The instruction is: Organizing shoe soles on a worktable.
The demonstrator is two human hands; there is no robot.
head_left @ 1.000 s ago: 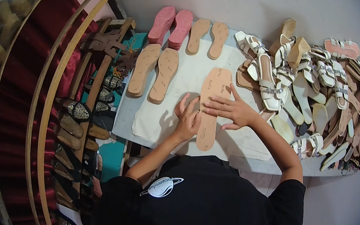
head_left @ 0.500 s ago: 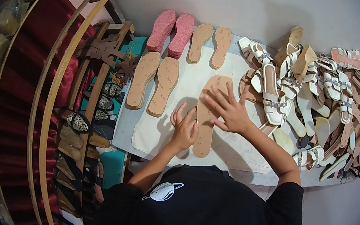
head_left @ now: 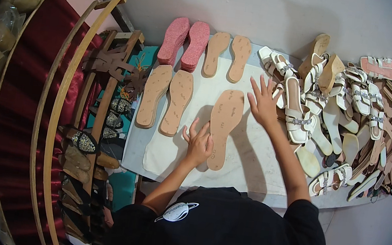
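Head view: left hand [head_left: 198,145] lies flat, pinning the tan insole [head_left: 224,126] to the desk [head_left: 261,157]; right hand [head_left: 262,104], fingers spread and holding nothing, hovers beside the white sandals [head_left: 297,116].

A tan, flat shoe insole [head_left: 223,126] lay lengthwise on the white cloth [head_left: 252,150], toe end pointing away from the person, its heel end touched by the left hand [head_left: 199,145].

The right hand [head_left: 262,105] has lifted off the tan insole [head_left: 223,126] and moved, seemingly, toward the white sandals [head_left: 297,117].
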